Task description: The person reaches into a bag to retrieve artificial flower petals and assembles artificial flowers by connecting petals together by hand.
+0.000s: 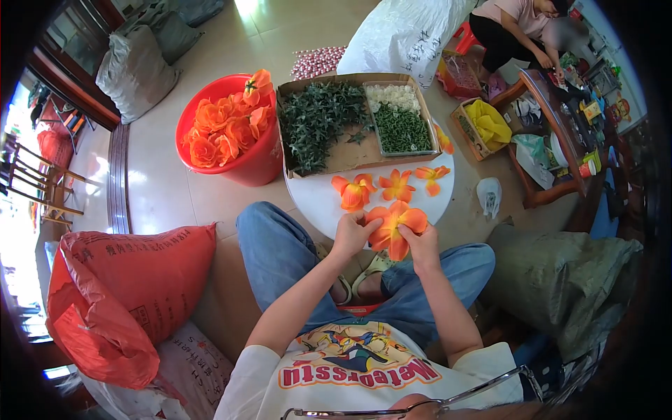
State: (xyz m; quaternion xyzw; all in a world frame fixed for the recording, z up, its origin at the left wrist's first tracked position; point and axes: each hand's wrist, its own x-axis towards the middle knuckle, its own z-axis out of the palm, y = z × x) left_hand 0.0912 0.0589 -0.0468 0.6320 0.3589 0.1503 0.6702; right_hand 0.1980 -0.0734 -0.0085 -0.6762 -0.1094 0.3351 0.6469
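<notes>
1. Orange, broad-petalled artificial flower (397, 231): you hold it on the near side of the shallow brown cardboard box (364, 166), by the edge of the round white counter (318, 210).
2. Your left hand (352, 233) pinches its left petals and your right hand (423, 246) its right side; this narrow two-sided grip probably keeps the bloom steady and spread.
3. Three loose orange flowers (397, 186) lie along the box's near side, seemingly for easy reach.
4. Inside the box, spiky dark-green leaves (318, 126) lie mostly left; fine green sprigs (402, 131) and small white pieces (397, 96) share a clear tray at its right, apparently keeping kinds apart.
5. Left of the box, a round red plastic bucket (262, 171) gathers more orange blooms (217, 133).
6. Your white printed T-shirt (357, 350), nearer you than the box, seems to read "Meteorsstu", inverted. Behind the box, a white plastic bag (402, 35) bears black handwriting, not surely legible.
</notes>
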